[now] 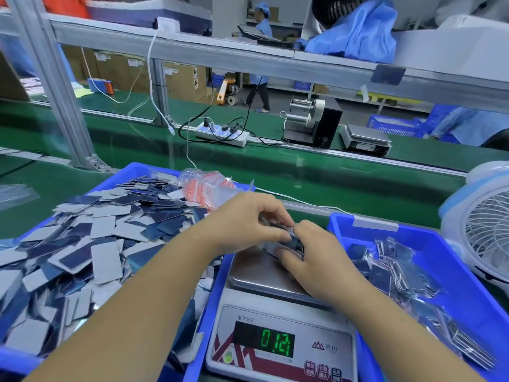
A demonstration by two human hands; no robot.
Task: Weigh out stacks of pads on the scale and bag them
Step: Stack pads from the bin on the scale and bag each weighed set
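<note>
Both hands, the left hand [245, 221] and right hand [311, 252], curl their fingers around a small stack of pads [289, 239] held just above the scale [278, 321] pan, between the left bin [132, 175] of loose pads and the right bin [468, 293] of bagged ones.

Beyond my bench lie a white power strip [222, 132], a label dispenser [312, 121], and a white fan [484, 230] at my right.
</note>
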